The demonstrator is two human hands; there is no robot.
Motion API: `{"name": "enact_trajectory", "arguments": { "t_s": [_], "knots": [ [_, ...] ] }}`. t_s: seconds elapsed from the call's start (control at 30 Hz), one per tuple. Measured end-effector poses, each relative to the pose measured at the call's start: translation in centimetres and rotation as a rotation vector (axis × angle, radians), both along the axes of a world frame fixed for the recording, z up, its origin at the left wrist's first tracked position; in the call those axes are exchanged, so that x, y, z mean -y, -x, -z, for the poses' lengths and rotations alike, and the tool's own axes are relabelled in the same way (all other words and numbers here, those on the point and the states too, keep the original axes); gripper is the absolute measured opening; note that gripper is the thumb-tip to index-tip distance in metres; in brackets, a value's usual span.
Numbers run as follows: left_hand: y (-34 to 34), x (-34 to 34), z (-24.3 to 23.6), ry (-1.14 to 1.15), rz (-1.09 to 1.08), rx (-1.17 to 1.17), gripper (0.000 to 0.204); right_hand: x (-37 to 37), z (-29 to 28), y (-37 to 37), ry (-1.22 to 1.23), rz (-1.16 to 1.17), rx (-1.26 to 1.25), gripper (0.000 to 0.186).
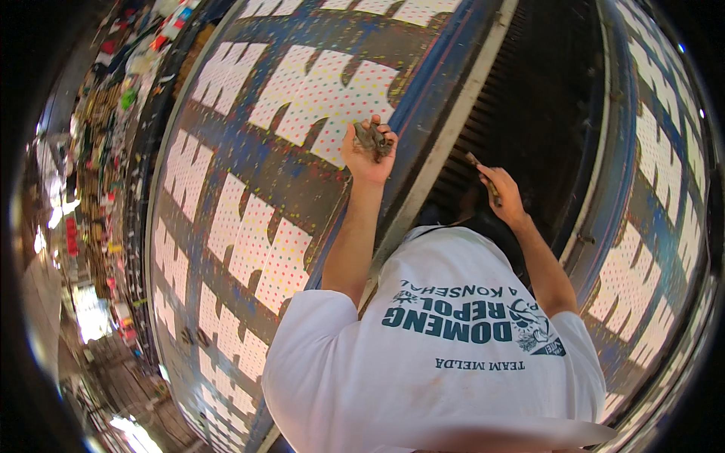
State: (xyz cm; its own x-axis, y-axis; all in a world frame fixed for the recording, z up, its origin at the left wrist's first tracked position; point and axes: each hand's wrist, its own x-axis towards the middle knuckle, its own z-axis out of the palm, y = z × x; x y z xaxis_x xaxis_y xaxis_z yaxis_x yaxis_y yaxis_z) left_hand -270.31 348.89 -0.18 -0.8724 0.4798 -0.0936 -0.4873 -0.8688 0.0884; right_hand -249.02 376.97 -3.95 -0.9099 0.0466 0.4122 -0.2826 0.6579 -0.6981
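2 items held: grey-brown wad (372, 141), slim brush-like tool (473, 160).
Left hand (368, 167) palm-up, fingers curled around wad, over dotted white pieces (317, 96); right hand (507, 193) wrapped round tool's handle, over dark gap (547, 98).

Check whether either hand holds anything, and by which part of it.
Left hand: seemingly a crumpled grey-brown rag, bunched in the palm. Right hand: what looks like a small brush, by its handle.

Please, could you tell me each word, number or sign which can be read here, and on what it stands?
White shirt: large dark-green lettering, upside down, with smaller lines around it; I leave the wording uncopied.
Dotted pieces: none visible.
Clutter at left: too blurred to read.
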Motion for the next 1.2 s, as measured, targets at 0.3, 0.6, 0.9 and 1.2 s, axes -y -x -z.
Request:
{"name": "enact_trajectory", "arguments": {
  "t_s": [0.3,0.6,0.9,1.2],
  "knots": [
    [0.9,9.4,-0.6,0.226,-0.363,0.138,0.031,5.7,-0.3,-0.6,0.463,0.147,0.166,0.034],
    [13.7,27.2,-0.3,0.845,-0.668,0.196,0.039,7.8,-2.7,1.6,0.561,0.189,0.214,0.035],
    [29.3,38.9,0.6,2.271,-0.272,0.039,0.032,10.3,-4.0,3.2,0.499,0.181,0.330,0.027],
    [28.0,37.0,2.1,2.678,-0.343,-0.298,0.041,10.5,-4.7,4.2,0.413,0.113,0.296,0.024]
  ]
}}
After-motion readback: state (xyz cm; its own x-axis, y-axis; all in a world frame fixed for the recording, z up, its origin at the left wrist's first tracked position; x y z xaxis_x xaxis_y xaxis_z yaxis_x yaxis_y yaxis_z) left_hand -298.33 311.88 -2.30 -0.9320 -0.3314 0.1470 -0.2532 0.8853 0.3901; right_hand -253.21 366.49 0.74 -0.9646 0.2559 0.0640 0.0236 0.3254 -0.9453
